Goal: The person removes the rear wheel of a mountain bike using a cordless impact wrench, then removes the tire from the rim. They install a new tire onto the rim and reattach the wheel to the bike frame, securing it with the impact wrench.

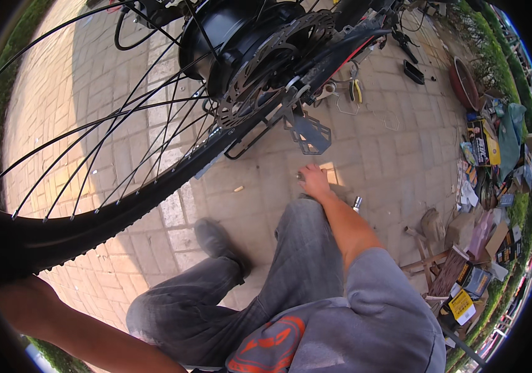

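Observation:
A bicycle wheel with black spokes and a dark tyre (123,214) fills the upper left, its black hub (216,46) and brake disc (247,81) near the top. My left forearm reaches to the tyre at the left edge; of my left hand (14,298) only the back part shows, the fingers hidden by the tyre and dark rim. Low over the paving, below a black pedal (311,133), my right hand (314,181) has its fingers curled together. A small greyish thing shows at its fingertips, too small to name. A shiny metal socket (357,203) lies beside my right forearm.
Yellow-handled pliers (355,91) and a black tray (413,73) lie on the brick paving beyond the pedal. A brown basin (463,84) stands far right. Along the right edge are piled cardboard boxes (462,230), a yellow-black box (484,144) and cloth, beside a grass strip.

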A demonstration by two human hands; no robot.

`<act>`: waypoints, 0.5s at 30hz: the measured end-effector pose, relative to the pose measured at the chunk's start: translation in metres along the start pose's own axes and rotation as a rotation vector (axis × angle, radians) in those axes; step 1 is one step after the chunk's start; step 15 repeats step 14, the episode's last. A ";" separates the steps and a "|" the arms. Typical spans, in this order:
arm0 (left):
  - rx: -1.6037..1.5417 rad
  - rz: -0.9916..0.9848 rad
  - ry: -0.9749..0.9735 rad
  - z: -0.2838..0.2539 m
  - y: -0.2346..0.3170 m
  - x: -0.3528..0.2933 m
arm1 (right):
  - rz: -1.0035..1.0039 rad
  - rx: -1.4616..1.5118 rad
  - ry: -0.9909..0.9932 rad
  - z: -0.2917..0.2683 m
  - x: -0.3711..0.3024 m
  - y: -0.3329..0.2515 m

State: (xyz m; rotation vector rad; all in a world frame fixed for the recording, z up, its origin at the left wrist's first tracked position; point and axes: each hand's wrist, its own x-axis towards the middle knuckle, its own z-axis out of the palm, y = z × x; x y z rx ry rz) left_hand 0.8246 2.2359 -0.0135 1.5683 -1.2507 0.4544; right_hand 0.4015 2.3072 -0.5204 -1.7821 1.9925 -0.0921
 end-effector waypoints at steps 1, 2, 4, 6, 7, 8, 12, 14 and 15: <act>-0.015 -0.013 0.002 0.004 0.004 -0.001 | -0.043 -0.020 -0.053 0.000 0.002 -0.004; -0.056 -0.041 0.003 0.012 0.009 -0.002 | -0.043 -0.059 -0.067 0.002 0.004 0.010; -0.149 -0.105 -0.001 0.031 0.022 -0.008 | -0.036 -0.142 -0.089 0.002 0.003 0.037; -0.216 -0.163 0.023 0.036 0.032 -0.009 | 0.090 0.201 0.080 -0.013 -0.001 0.025; -0.253 -0.194 0.035 0.038 0.038 -0.008 | 0.152 0.374 0.167 -0.029 -0.003 0.016; -0.250 -0.201 0.062 0.028 0.040 -0.003 | 0.240 0.583 0.260 -0.063 -0.005 -0.030; -0.371 -0.246 0.055 0.034 0.051 -0.007 | 0.055 1.135 0.774 -0.216 -0.057 -0.108; -0.396 -0.241 0.028 0.034 0.061 -0.006 | -0.152 0.974 0.886 -0.284 -0.074 -0.147; -0.396 -0.241 0.028 0.034 0.061 -0.006 | -0.152 0.974 0.886 -0.284 -0.074 -0.147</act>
